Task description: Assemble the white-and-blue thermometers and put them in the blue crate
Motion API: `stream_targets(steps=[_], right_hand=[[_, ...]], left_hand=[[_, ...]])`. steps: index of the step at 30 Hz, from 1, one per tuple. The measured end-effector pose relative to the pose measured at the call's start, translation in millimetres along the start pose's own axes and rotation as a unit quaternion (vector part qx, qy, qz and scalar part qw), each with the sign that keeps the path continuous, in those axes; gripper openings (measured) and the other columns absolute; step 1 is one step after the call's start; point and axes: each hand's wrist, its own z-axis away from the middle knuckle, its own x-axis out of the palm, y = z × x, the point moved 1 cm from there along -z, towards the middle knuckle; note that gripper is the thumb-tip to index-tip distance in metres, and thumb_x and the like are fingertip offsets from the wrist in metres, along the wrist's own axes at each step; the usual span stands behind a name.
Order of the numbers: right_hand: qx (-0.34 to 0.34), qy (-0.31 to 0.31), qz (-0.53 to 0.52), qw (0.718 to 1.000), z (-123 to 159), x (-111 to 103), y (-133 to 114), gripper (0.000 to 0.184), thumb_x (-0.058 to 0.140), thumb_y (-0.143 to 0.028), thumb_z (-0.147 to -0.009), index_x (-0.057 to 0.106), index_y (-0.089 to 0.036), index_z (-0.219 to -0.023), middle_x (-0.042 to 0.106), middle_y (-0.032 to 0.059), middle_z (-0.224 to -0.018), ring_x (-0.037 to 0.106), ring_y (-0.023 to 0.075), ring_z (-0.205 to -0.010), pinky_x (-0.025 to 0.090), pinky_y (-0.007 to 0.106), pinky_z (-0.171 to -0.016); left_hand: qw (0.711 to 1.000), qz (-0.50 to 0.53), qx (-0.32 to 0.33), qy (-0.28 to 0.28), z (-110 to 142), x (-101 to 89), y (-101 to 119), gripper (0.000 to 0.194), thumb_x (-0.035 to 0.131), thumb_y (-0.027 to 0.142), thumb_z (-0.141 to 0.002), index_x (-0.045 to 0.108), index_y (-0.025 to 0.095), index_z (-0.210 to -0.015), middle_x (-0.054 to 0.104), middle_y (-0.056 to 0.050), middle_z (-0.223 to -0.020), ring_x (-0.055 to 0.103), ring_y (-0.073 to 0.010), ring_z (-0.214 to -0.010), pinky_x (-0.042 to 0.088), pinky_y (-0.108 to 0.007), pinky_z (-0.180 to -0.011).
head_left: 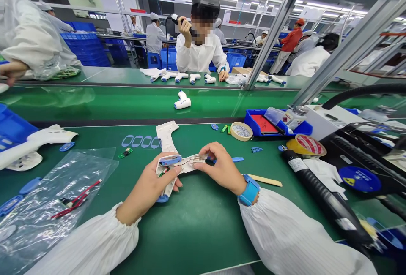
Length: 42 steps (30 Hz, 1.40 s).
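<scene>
Over the green bench, my left hand (155,178) is closed around the head of an open white thermometer housing (187,164). A blue-framed display part (170,160) sits in its head, and a bit of green circuit board shows beside my thumb. Thin wires run along the handle. My right hand (217,163) pinches the handle's far end between thumb and fingers. Something dark shows under that hand; I cannot make out what it is. Just behind lies another white housing half (166,133). A blue strap (249,190) circles my right wrist.
To the left lie a plastic bag (57,199) with red wires, white housing shells (41,142) and a blue bin (14,129). Rightward are a wooden stick (264,180), a tape-roll dish (241,131), a blue tray (253,116) and a black electric screwdriver (323,194). A co-worker (201,47) sits across the conveyor (127,102).
</scene>
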Motion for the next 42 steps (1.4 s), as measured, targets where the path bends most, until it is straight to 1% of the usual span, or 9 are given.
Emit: stream_targets(steps=[3, 7, 19, 22, 25, 27, 30, 36, 42], right_hand=[[0.068, -0.074, -0.098, 0.990, -4.2, -5.6, 1.5, 0.033, 0.075, -0.026, -0.065, 0.061, -0.020, -0.094, 0.057, 0.0018, -0.090, 0.050, 0.0168, -0.080, 0.041, 0.029, -0.070], [0.142, -0.220, -0.253, 0.931, -6.1, -11.1, -2.3, 0.033, 0.070, -0.034, -0.070, 0.062, -0.017, -0.097, 0.061, 0.0002, -0.083, 0.053, 0.0141, -0.074, 0.041, 0.027, -0.070], [0.158, -0.146, -0.273, 0.938, -0.9, 2.5, -5.4, 0.025, 0.072, -0.033, -0.067, 0.063, -0.014, -0.082, 0.059, -0.0009, -0.071, 0.050, 0.0117, -0.064, 0.039, 0.024, -0.063], [0.117, -0.129, -0.189, 0.966, 1.5, 2.4, -7.2, 0.024, 0.066, -0.033, -0.074, 0.062, -0.016, -0.090, 0.060, 0.0003, -0.075, 0.052, 0.0135, -0.066, 0.041, 0.026, -0.062], [-0.021, -0.095, -0.064, 0.993, 6.0, 0.2, -12.0, 0.030, 0.064, -0.029, -0.078, 0.058, -0.021, -0.106, 0.059, 0.0041, -0.096, 0.055, 0.0182, -0.085, 0.044, 0.031, -0.076], [-0.116, -0.096, 0.019, 0.988, 9.2, -0.7, -14.9, 0.034, 0.064, -0.027, -0.079, 0.057, -0.023, -0.111, 0.057, 0.0061, -0.103, 0.052, 0.0204, -0.093, 0.043, 0.034, -0.082], [-0.193, -0.109, 0.135, 0.966, 12.0, -0.7, -16.9, 0.029, 0.060, -0.028, -0.083, 0.058, -0.022, -0.112, 0.057, 0.0087, -0.102, 0.052, 0.0216, -0.089, 0.044, 0.036, -0.078], [-0.241, -0.133, 0.253, 0.927, 15.5, 3.7, -15.8, 0.021, 0.051, -0.026, -0.089, 0.061, -0.022, -0.107, 0.058, 0.0094, -0.098, 0.054, 0.0206, -0.084, 0.044, 0.032, -0.071], [-0.233, -0.134, 0.188, 0.945, 13.4, -0.7, -17.8, 0.028, 0.063, -0.030, -0.082, 0.062, -0.020, -0.107, 0.059, 0.0090, -0.102, 0.055, 0.0215, -0.089, 0.045, 0.034, -0.076]], left_hand=[[0.999, 0.027, -0.033, -0.024, 0.3, -0.4, 2.1, 0.047, 0.063, 0.042, -0.074, 0.047, 0.018, -0.111, 0.065, -0.001, -0.057, 0.058, -0.0132, -0.051, 0.044, -0.020, -0.049], [0.997, 0.055, -0.057, -0.025, 1.2, 3.0, 4.3, 0.042, 0.062, 0.041, -0.074, 0.050, 0.016, -0.105, 0.065, -0.003, -0.056, 0.058, -0.0126, -0.050, 0.043, -0.019, -0.049], [0.999, 0.032, -0.021, -0.025, 1.4, 3.6, 2.6, 0.049, 0.063, 0.039, -0.072, 0.047, 0.016, -0.112, 0.064, -0.001, -0.055, 0.059, -0.0147, -0.051, 0.046, -0.024, -0.052], [0.998, 0.053, -0.007, 0.016, -1.8, 0.8, 1.9, 0.052, 0.068, 0.036, -0.067, 0.045, 0.020, -0.112, 0.065, 0.001, -0.067, 0.061, -0.0144, -0.054, 0.050, -0.025, -0.053], [0.998, 0.040, 0.016, 0.034, -4.0, -2.0, 0.7, 0.049, 0.068, 0.034, -0.067, 0.045, 0.022, -0.109, 0.063, 0.003, -0.069, 0.061, -0.0135, -0.055, 0.051, -0.025, -0.053], [0.999, 0.028, 0.017, 0.021, -4.5, -2.7, 0.1, 0.043, 0.064, 0.035, -0.072, 0.045, 0.021, -0.107, 0.061, 0.004, -0.061, 0.059, -0.0130, -0.051, 0.050, -0.024, -0.051], [1.000, 0.028, 0.010, 0.005, -4.1, -2.2, 0.8, 0.039, 0.061, 0.035, -0.073, 0.046, 0.020, -0.106, 0.060, 0.004, -0.059, 0.059, -0.0131, -0.049, 0.049, -0.023, -0.049], [0.999, 0.030, -0.025, -0.001, -2.6, 0.8, 2.0, 0.040, 0.060, 0.036, -0.074, 0.047, 0.019, -0.108, 0.062, 0.002, -0.062, 0.059, -0.0126, -0.049, 0.048, -0.022, -0.047], [0.996, 0.037, -0.064, -0.045, -4.7, -6.7, 3.3, 0.043, 0.063, 0.034, -0.073, 0.048, 0.017, -0.110, 0.065, 0.000, -0.060, 0.060, -0.0129, -0.052, 0.049, -0.020, -0.050]])
